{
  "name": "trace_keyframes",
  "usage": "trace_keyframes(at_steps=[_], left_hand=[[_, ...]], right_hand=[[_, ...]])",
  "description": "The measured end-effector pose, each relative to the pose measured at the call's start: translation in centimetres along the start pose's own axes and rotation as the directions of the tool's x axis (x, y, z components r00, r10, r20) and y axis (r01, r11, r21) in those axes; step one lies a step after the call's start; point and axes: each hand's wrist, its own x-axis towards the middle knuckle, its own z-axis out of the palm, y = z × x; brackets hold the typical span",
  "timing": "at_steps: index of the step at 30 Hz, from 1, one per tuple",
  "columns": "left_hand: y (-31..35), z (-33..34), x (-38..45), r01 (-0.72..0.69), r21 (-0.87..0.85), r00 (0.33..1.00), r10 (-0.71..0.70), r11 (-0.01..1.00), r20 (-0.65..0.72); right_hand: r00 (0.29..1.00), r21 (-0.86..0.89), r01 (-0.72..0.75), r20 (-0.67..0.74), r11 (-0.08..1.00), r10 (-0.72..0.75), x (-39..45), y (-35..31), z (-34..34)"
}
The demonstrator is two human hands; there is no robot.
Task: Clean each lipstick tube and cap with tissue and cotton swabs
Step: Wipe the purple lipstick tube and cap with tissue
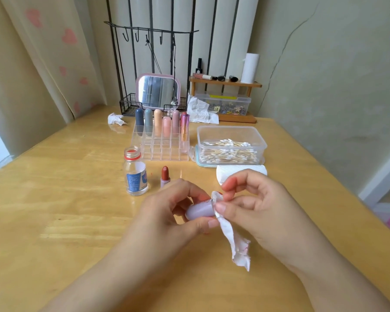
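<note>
Head view, lilac cap (199, 210) in left hand (176, 206), tissue (234, 237) pinched by right hand (254, 206)

Lilac lipstick cap (199, 210) lying sideways, red-smeared white tissue (233, 235) pressed at its open end, uncapped red lipstick tube (165, 176) upright just behind the cap, cotton swabs (229, 152) in clear box further behind.

The small glass bottle (135, 174) carries a blue-and-white label, its print too blurred to read.

Bare tabletop (54, 210) left of the hands, bottle (135, 174) and uncapped lipstick (165, 176) (upright) just ahead
</note>
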Motion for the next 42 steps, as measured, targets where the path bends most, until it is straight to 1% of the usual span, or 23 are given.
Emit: trace_keyframes(at_steps=[3,6,7,9,11,13,15,16,17,19,22,24,26,28,31,33,35,38,40,42], left_hand=[[-0.14,-0.25,0.07,-0.09,0.048,0.996,0.09,0.995,0.014],[-0.04,-0.44,0.19,-0.208,0.107,0.978,0.203,0.972,0.054],[-0.09,-0.51,0.2,-0.228,0.108,0.973,0.222,0.968,0.064],[-0.25,-0.58,0.28,-0.232,0.102,0.972,0.226,0.967,0.068],[-0.32,-0.52,0.26,-0.195,0.063,0.98,0.192,0.979,0.06],[-0.12,-0.29,0.11,-0.107,-0.043,0.992,0.11,0.993,0.065],[0.06,-0.13,0.0,0.0,-0.161,0.996,0.013,0.987,0.083],[0.07,-0.15,-0.01,0.042,-0.184,0.996,-0.028,0.982,0.08],[0.1,-0.24,0.01,0.071,-0.181,0.996,-0.061,0.981,0.064],[0.18,-0.4,0.15,0.104,-0.118,0.994,-0.099,0.988,0.044],[0.34,-0.2,0.14,0.139,-0.034,0.985,-0.135,0.99,0.105],[0.38,-0.21,0.15,0.153,-0.078,0.983,-0.143,0.985,0.118],[0.24,-0.3,0.28,0.138,-0.169,0.984,-0.116,0.976,0.135],[-0.04,-0.34,0.39,0.11,-0.272,0.988,-0.076,0.956,0.133],[-0.36,-0.33,0.32,0.093,-0.433,0.993,-0.05,0.897,0.109],[-0.3,-0.22,0.23,0.092,-0.487,0.992,-0.035,0.868,0.125],[0.01,-0.17,0.19,0.115,-0.462,0.99,-0.064,0.879,0.125],[-0.08,-0.28,0.25,0.236,-0.372,0.97,-0.193,0.898,0.149],[-0.2,-0.45,0.32,0.236,-0.29,0.964,-0.186,0.927,0.188],[-0.28,-0.58,0.41,0.19,-0.275,0.972,-0.141,0.942,0.189]], right_hand=[[0.995,-0.046,-0.1,0.016,0.994,0.101,0.04,0.13,-0.06],[0.967,-0.099,-0.217,0.111,0.971,0.227,0.04,0.43,0.07],[0.962,-0.113,-0.217,0.143,0.97,0.232,0.01,0.62,0.13],[0.968,-0.128,-0.174,0.161,0.976,0.193,0.02,0.84,0.39],[0.979,-0.102,-0.132,0.141,0.986,0.146,0.03,0.85,0.48],[0.988,-0.083,-0.092,0.116,0.992,0.102,0.07,0.68,0.29],[0.995,-0.118,-0.039,0.082,0.992,0.048,0.12,0.56,-0.11],[0.998,-0.142,-0.013,0.063,0.99,0.022,0.13,0.47,-0.27],[0.999,-0.161,0.011,0.049,0.987,-0.003,0.12,0.43,-0.35],[0.999,-0.186,0.047,0.031,0.982,-0.042,0.05,0.4,-0.25],[0.996,-0.261,0.093,0.006,0.961,-0.095,-0.08,0.54,-0.03],[0.993,-0.277,0.112,-0.009,0.954,-0.119,-0.11,0.53,0.14],[0.992,-0.246,0.115,-0.023,0.962,-0.125,-0.07,0.6,0.24],[0.994,-0.184,0.095,-0.027,0.978,-0.102,0.07,0.72,0.2],[1.0,-0.022,0.023,0.014,1.0,-0.023,0.3,0.69,0.06],[1.0,0.041,-0.005,0.028,0.999,0.004,0.43,0.58,-0.1],[0.999,0.022,0.015,0.03,1.0,-0.016,0.44,0.42,-0.28],[0.996,-0.078,0.08,0.046,0.994,-0.076,0.19,0.26,-0.03],[0.992,-0.138,0.12,0.046,0.983,-0.115,0.0,0.38,0.3],[0.991,-0.154,0.135,0.028,0.979,-0.132,0.0,0.56,0.35]])
